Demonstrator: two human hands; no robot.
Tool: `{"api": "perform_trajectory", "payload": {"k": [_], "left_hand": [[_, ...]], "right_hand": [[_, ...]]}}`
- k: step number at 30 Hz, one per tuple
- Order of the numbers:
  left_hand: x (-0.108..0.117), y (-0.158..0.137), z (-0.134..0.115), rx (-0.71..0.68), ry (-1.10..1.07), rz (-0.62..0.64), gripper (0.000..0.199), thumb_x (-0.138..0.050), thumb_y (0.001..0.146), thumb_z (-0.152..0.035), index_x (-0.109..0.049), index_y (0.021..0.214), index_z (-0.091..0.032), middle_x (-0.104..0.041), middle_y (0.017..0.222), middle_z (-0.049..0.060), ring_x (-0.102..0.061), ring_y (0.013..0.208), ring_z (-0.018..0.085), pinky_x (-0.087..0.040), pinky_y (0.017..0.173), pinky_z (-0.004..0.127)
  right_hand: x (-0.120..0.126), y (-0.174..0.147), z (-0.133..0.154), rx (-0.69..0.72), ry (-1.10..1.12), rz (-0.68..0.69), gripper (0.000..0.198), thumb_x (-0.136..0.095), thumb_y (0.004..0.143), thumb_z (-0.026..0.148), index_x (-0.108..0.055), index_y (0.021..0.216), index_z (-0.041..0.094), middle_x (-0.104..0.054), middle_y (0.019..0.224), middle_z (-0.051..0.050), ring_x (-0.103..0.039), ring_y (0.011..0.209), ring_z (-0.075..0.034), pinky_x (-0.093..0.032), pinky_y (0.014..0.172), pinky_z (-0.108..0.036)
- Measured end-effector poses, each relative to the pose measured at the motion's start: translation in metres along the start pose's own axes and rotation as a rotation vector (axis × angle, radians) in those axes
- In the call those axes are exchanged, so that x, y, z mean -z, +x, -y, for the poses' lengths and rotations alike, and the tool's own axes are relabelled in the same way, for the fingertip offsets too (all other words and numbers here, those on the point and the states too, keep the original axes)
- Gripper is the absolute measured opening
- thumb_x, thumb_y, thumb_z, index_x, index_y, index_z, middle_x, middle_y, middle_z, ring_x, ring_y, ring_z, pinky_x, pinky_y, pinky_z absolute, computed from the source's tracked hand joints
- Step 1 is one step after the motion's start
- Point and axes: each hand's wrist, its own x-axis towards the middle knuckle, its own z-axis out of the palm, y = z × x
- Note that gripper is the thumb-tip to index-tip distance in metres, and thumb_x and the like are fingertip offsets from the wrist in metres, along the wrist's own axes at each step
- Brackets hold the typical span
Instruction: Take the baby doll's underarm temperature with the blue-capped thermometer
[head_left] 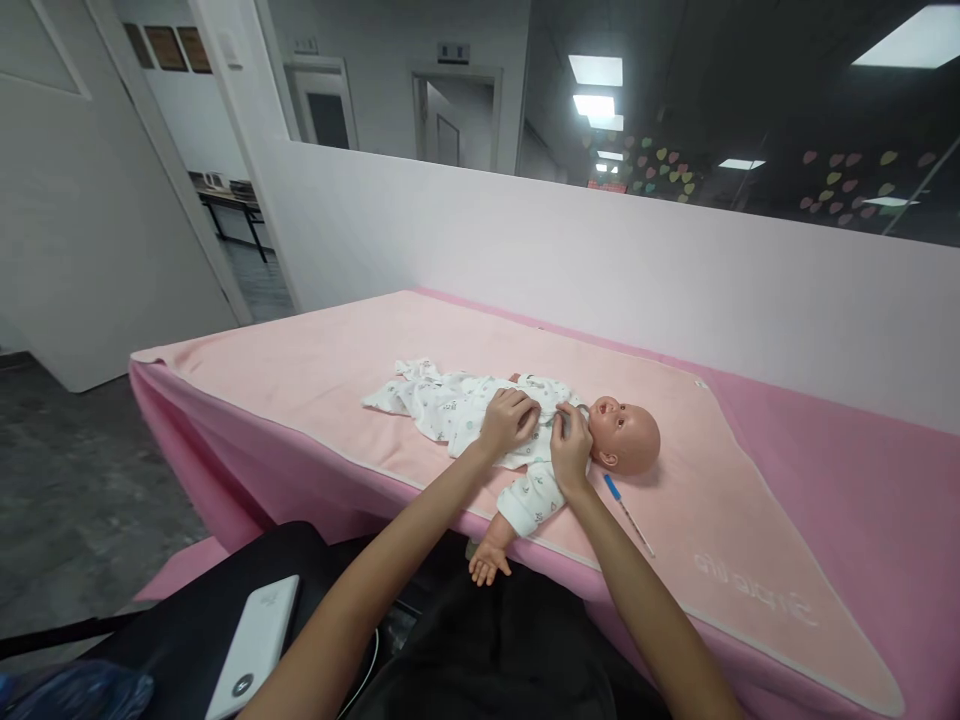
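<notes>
A baby doll (628, 440) lies on its back with its head to the right, dressed in a white patterned outfit (469, 400). Over the chest, my left hand (510, 420) has its fingers curled closed on the front of the outfit; the fingertips are partly hidden. Close to the doll's neck, my right hand (570, 445) pinches the grey-edged collar of the outfit. One doll arm (491, 550) reaches over the near table edge, below my hands. A thermometer-like stick with a blue end (613, 488) rests beside the doll's head.
A pink mat (315, 370) covers the table, over a darker pink cloth (862, 480). Behind stands a white wall (600, 260) with a window above it. At lower left, a white power bank (255, 645) lies on a black seat (202, 610). A door (90, 200) stands at the left.
</notes>
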Motion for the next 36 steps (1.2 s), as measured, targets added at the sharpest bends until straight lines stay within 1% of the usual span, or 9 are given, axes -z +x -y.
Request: {"api": "perform_trajectory", "payload": {"k": [5,11,14,17,21,24,30,34,36], "left_hand": [[0.0026,-0.005,-0.0015,0.083,0.074,0.02,0.013,-0.046,0.074,-0.018,-0.057,0.08,-0.018,-0.059,0.08,0.004,-0.051,0.078,0.018,-0.035,0.074,0.033],[-0.0023,-0.0069,-0.004,0.087,0.054,0.034,0.01,-0.045,0.064,-0.013,-0.05,0.071,-0.018,-0.056,0.073,0.004,-0.047,0.072,0.018,-0.035,0.07,0.033],[-0.0015,-0.0069,-0.0027,0.072,0.046,0.034,0.01,-0.044,0.065,-0.014,-0.05,0.072,-0.018,-0.055,0.073,0.004,-0.046,0.072,0.018,-0.035,0.07,0.033],[-0.0006,-0.0064,-0.0023,0.057,0.013,0.03,0.012,-0.043,0.065,-0.013,-0.05,0.072,-0.018,-0.055,0.073,0.004,-0.046,0.072,0.018,-0.035,0.07,0.033],[-0.0004,-0.0053,-0.0022,0.049,-0.021,0.063,0.011,-0.042,0.064,-0.013,-0.05,0.07,-0.018,-0.056,0.074,0.004,-0.046,0.072,0.018,-0.036,0.07,0.032],[-0.0005,-0.0049,-0.0026,0.044,-0.025,0.07,0.013,-0.042,0.064,-0.012,-0.051,0.071,-0.018,-0.056,0.075,0.004,-0.047,0.073,0.017,-0.037,0.07,0.032],[-0.0002,-0.0052,-0.0041,0.052,-0.047,0.036,0.014,-0.041,0.066,-0.012,-0.05,0.074,-0.019,-0.057,0.074,0.003,-0.047,0.071,0.017,-0.035,0.07,0.032],[-0.0002,-0.0053,-0.0049,0.054,-0.057,-0.002,0.013,-0.041,0.069,-0.013,-0.049,0.078,-0.019,-0.057,0.074,0.002,-0.047,0.071,0.017,-0.035,0.069,0.032],[-0.0006,-0.0053,-0.0051,0.039,-0.047,-0.016,0.011,-0.041,0.07,-0.013,-0.047,0.077,-0.019,-0.056,0.072,0.002,-0.046,0.069,0.017,-0.035,0.067,0.031]], "right_hand": [[-0.0008,-0.0008,0.0011,0.061,0.003,-0.034,0.02,-0.036,0.086,0.019,-0.056,0.089,0.018,-0.062,0.085,-0.007,-0.056,0.083,-0.019,-0.046,0.077,-0.033],[0.0006,-0.0022,0.0047,0.081,-0.003,-0.05,0.02,-0.036,0.084,0.017,-0.056,0.088,0.019,-0.06,0.085,-0.007,-0.055,0.083,-0.019,-0.045,0.077,-0.034],[0.0009,-0.0022,0.0055,0.08,-0.006,-0.035,0.02,-0.037,0.083,0.016,-0.056,0.089,0.017,-0.06,0.086,-0.008,-0.054,0.084,-0.02,-0.044,0.078,-0.035],[0.0006,-0.0022,0.0049,0.11,-0.038,0.012,0.018,-0.041,0.08,0.016,-0.057,0.089,0.017,-0.061,0.087,-0.007,-0.053,0.085,-0.021,-0.042,0.079,-0.036],[-0.0005,-0.0026,0.0034,0.123,-0.071,0.043,0.011,-0.046,0.078,0.017,-0.056,0.081,0.018,-0.061,0.081,-0.005,-0.052,0.079,-0.02,-0.041,0.075,-0.034],[-0.0012,-0.0028,0.0028,0.126,-0.088,0.048,0.011,-0.043,0.081,0.017,-0.054,0.078,0.019,-0.059,0.077,-0.005,-0.051,0.077,-0.019,-0.04,0.073,-0.033],[0.0,-0.0004,0.0044,0.171,-0.065,-0.01,0.016,-0.04,0.085,0.017,-0.055,0.081,0.019,-0.06,0.077,-0.004,-0.052,0.076,-0.018,-0.04,0.073,-0.033],[0.0014,0.0004,0.0067,0.246,-0.004,-0.071,0.017,-0.041,0.084,0.013,-0.056,0.08,0.02,-0.062,0.077,-0.003,-0.055,0.077,-0.017,-0.041,0.079,-0.034],[0.0018,0.0,0.0077,0.264,0.011,-0.093,0.018,-0.041,0.083,0.011,-0.056,0.08,0.021,-0.063,0.077,-0.002,-0.056,0.078,-0.017,-0.04,0.083,-0.034]]}}
